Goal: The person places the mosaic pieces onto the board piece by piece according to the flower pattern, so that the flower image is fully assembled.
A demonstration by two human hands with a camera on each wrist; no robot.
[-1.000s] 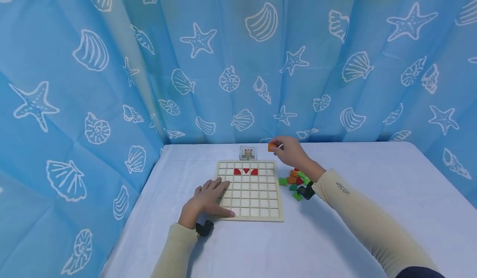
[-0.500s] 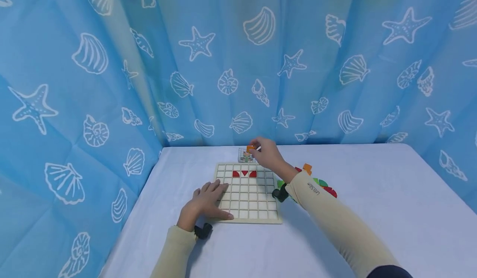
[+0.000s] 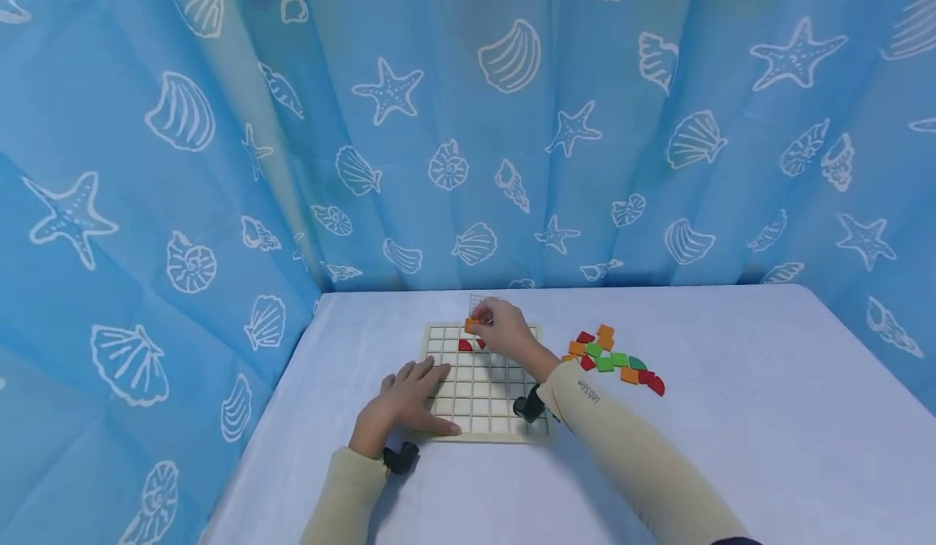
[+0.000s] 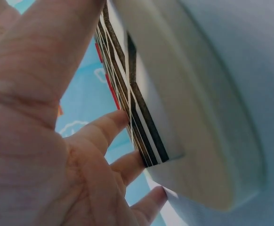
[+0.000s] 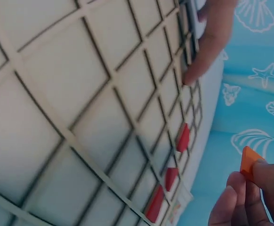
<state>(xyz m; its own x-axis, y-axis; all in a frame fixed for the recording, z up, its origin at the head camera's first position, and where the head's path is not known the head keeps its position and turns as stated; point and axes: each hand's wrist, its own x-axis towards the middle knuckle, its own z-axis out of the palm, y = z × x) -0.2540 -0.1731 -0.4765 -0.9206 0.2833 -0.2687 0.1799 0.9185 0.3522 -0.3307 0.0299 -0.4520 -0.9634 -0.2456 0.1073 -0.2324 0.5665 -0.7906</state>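
Observation:
A pale wooden grid board (image 3: 488,438) lies on the table, divided into small square cells. Red pieces sit in a row near its far side, among them a red quarter-round piece (image 3: 465,345). My right hand (image 3: 506,332) pinches an orange square tile (image 3: 471,326) between thumb and fingers, above the far rows. The right wrist view shows that orange tile (image 5: 251,162) held off the board surface. My left hand (image 3: 406,399) rests on the board's left edge with fingers spread. In the left wrist view its fingertips (image 4: 120,117) touch the gridded side.
To the right of the board lies a loose scatter of orange, green and red pieces, including a green tile (image 3: 619,360). A small patterned card (image 3: 477,301) stands behind the board, partly covered by my right hand. A blue shell-print curtain (image 3: 439,204) hangs behind the table.
My right hand has carried the orange tile leftward past the card and then down over the board's far rows. My left hand stays in place on the board.

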